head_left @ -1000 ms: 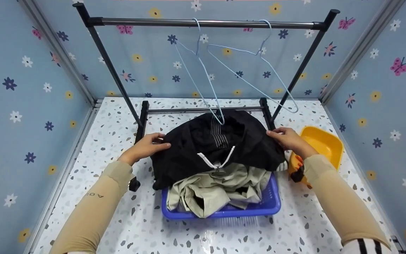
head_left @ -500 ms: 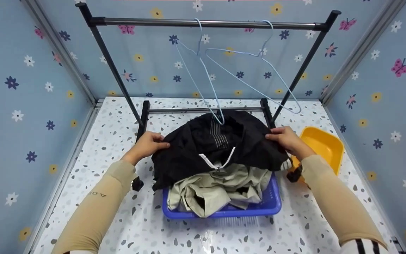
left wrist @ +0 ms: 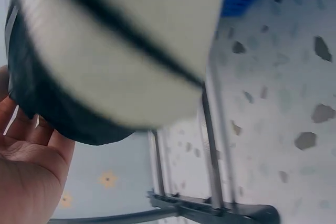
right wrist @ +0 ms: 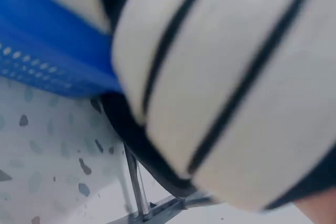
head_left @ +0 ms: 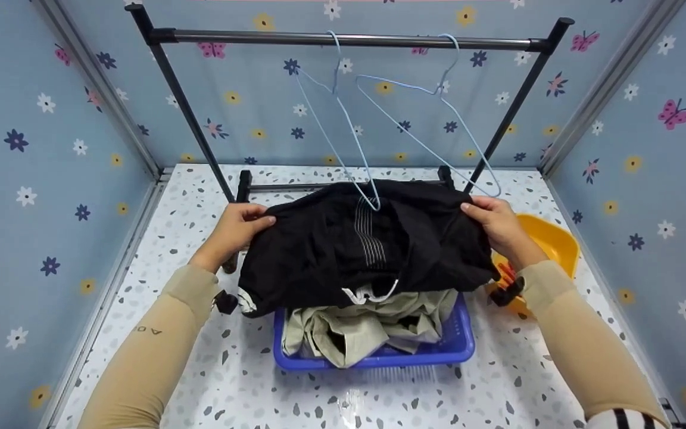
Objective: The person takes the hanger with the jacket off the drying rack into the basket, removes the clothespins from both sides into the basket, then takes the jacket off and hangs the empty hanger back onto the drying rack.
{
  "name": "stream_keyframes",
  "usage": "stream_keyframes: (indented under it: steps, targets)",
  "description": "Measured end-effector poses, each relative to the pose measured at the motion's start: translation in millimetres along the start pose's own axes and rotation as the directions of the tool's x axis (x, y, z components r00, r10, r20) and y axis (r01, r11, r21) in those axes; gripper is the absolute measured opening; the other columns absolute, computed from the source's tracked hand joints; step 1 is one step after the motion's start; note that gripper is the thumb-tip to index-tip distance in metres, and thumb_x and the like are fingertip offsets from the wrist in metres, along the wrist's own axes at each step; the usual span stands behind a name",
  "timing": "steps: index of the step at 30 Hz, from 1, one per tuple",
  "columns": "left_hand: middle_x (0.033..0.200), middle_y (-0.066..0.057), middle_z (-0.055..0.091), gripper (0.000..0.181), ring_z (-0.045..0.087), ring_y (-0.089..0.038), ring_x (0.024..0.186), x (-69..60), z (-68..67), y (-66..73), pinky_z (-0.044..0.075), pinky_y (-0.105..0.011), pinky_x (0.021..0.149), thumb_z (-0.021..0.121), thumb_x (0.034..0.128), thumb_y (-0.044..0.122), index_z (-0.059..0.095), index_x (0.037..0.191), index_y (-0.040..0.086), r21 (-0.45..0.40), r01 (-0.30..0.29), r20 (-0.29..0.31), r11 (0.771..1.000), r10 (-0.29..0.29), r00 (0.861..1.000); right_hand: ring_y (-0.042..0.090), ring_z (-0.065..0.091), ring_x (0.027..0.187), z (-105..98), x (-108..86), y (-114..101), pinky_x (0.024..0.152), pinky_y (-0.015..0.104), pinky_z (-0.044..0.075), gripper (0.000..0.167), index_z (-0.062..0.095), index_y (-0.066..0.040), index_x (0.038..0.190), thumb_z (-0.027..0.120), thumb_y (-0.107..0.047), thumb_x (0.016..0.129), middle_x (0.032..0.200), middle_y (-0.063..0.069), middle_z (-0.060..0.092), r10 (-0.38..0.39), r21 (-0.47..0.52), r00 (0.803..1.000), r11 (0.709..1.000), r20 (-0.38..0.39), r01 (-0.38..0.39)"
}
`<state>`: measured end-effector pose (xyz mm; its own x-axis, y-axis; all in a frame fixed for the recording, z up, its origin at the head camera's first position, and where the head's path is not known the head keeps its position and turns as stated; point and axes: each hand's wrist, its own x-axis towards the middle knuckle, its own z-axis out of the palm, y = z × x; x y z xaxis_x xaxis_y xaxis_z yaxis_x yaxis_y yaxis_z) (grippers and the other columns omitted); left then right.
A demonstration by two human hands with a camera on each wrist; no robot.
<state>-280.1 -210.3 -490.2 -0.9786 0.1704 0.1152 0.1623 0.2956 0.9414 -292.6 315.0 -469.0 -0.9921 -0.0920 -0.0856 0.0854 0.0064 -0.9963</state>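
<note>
A black jacket with a white-edged zip and thin white stripes at its middle is stretched between both hands, over a blue basket. My left hand pinches its left edge between thumb and fingers. At the opposite edge my right hand grips the cloth the same way. White cloth with dark stripes on the jacket hangs close to the right wrist camera, hiding most of that hand. In the left wrist view a white striped panel hangs beside the left palm. Beige clothing lies in the basket under the jacket.
A black clothes rack stands behind. Two light-blue wire hangers hang from its bar; the left hanger reaches down in front of the jacket, the right hanger beside it. A yellow tray with orange items sits beyond the right hand.
Both hands have risen and moved slightly apart, lifting and spreading the jacket. Its white-edged zip now sits lower, and white cloth shows at its left lower corner. The right hanger has swung slightly.
</note>
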Motion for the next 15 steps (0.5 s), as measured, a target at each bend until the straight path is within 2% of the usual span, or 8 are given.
stream_keyframes:
  steps: [5,7,9,12,14,15]
  targets:
    - [0.080,0.016,0.071,0.019,0.059,-0.004,0.073,-0.2,-1.7,16.2,0.050,-0.018,0.072,0.075,0.1007,0.005,0.076,0.108,-0.013,-0.052,-0.038,-0.053,0.998,0.036,0.998,0.006,0.073,0.079,11,-10.7,-5,0.075,0.021,0.062,0.033,0.083,-0.023,0.096,0.063,0.000,0.107,0.092,-0.006,0.080,-0.052,-0.016,0.993,0.998,0.106,0.054]
    - [0.081,0.016,0.073,0.018,0.060,-0.004,0.075,-0.8,-2.1,25.0,0.051,-0.018,0.072,0.075,0.1003,0.003,0.076,0.109,-0.013,-0.087,-0.068,-0.086,0.994,0.061,0.994,0.005,0.073,0.077,15,-15.2,-8,0.074,0.020,0.062,0.035,0.084,-0.023,0.097,0.062,0.002,0.107,0.092,-0.007,0.080,-0.081,-0.046,0.985,0.995,0.152,0.089]
    - [0.082,0.013,0.074,0.016,0.061,-0.005,0.074,-2.5,-1.5,35.4,0.051,-0.019,0.071,0.074,0.1000,0.001,0.077,0.108,-0.013,-0.119,-0.101,-0.102,0.988,0.089,0.991,0.005,0.073,0.079,19,-19.4,-11,0.074,0.021,0.062,0.033,0.085,-0.019,0.101,0.061,0.005,0.106,0.095,-0.006,0.080,-0.119,-0.061,0.972,0.989,0.203,0.134]
    - [0.087,0.010,0.077,0.015,0.063,-0.006,0.075,-7.8,2.9,52.1,0.052,-0.020,0.070,0.074,0.0998,0.000,0.078,0.109,-0.010,-0.142,-0.141,-0.065,0.980,0.133,0.989,0.005,0.071,0.088,27,-25.2,-16,0.080,0.020,0.061,0.025,0.084,-0.002,0.107,0.062,0.009,0.103,0.101,-0.006,0.079,-0.221,-0.116,0.931,0.958,0.290,0.263]
    - [0.091,0.009,0.078,0.015,0.064,-0.006,0.075,-12.4,8.9,61.3,0.053,-0.020,0.069,0.074,0.1001,0.001,0.079,0.110,-0.008,-0.131,-0.158,0.004,0.979,0.160,0.987,0.005,0.069,0.099,32,-29.3,-18,0.089,0.018,0.058,0.019,0.080,0.009,0.110,0.064,0.012,0.101,0.109,-0.008,0.077,-0.288,-0.160,0.894,0.920,0.345,0.358]
    - [0.094,0.008,0.079,0.015,0.065,-0.006,0.076,-14.9,13.0,65.0,0.054,-0.020,0.069,0.074,0.1003,0.002,0.080,0.110,-0.007,-0.118,-0.163,0.045,0.979,0.170,0.984,0.004,0.068,0.103,35,-31.4,-18,0.093,0.017,0.056,0.018,0.079,0.011,0.111,0.065,0.013,0.100,0.112,-0.010,0.076,-0.316,-0.192,0.875,0.895,0.366,0.403]
